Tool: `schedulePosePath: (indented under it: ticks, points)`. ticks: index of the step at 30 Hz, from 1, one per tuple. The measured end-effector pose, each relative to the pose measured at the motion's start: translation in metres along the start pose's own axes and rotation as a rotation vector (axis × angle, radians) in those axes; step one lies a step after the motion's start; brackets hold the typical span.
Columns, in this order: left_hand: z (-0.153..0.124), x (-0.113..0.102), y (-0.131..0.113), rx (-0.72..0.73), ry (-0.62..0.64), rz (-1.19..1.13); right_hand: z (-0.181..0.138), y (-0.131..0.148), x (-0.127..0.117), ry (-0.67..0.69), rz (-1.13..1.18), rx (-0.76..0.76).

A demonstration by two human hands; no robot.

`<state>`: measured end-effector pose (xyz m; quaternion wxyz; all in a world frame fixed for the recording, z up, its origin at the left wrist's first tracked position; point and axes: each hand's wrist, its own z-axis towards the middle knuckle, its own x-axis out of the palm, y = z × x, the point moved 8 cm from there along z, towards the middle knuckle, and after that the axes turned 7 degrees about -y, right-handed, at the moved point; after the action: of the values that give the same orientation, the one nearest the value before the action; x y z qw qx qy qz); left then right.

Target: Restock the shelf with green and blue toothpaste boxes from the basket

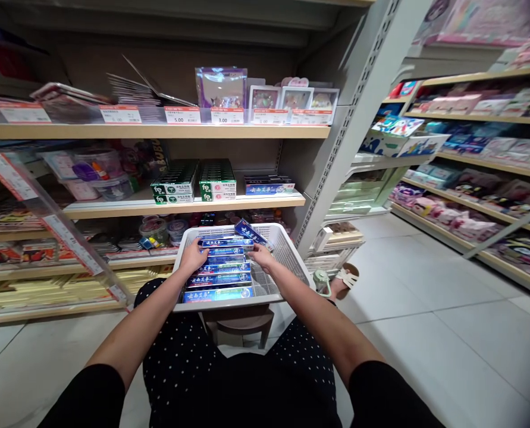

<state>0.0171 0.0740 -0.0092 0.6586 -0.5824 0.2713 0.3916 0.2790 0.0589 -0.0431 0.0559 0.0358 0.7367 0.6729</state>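
A white plastic basket [287, 261] rests in front of me, with several blue toothpaste boxes [220, 278] lined up along its left side. My left hand [194, 255] is closed on the left end of a blue toothpaste box [226, 242] at the far end of this row. At the same box's right end, my right hand [261, 257] has its fingers closed on it. Another dark blue box [249, 230] lies slanted against the basket's far rim, just beyond my right hand.
On the middle shelf [184, 207] stand green-and-white boxes [218, 181] and a small stack of blue boxes [269, 185]. A brown stool [242, 324] is under the basket. A grey shelf post [349, 119] rises at right, near a sandalled foot [347, 279].
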Motion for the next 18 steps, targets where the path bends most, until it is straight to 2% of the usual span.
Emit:
schedulePosePath:
  ticks: [11,14,16,18]
  points:
    - [-0.001,-0.018,-0.003,0.025,-0.158,-0.186,0.015,-0.005,-0.017,-0.186,0.046,-0.095]
    - [-0.001,-0.021,-0.007,0.089,-0.212,-0.247,0.013,0.002,-0.022,-0.213,0.05,-0.151]
    - [-0.002,-0.021,-0.009,0.112,-0.217,-0.28,0.011,0.007,-0.023,-0.207,0.05,-0.188]
    - [-0.003,-0.017,-0.008,0.076,-0.186,-0.307,0.01,0.009,-0.025,-0.208,0.052,-0.205]
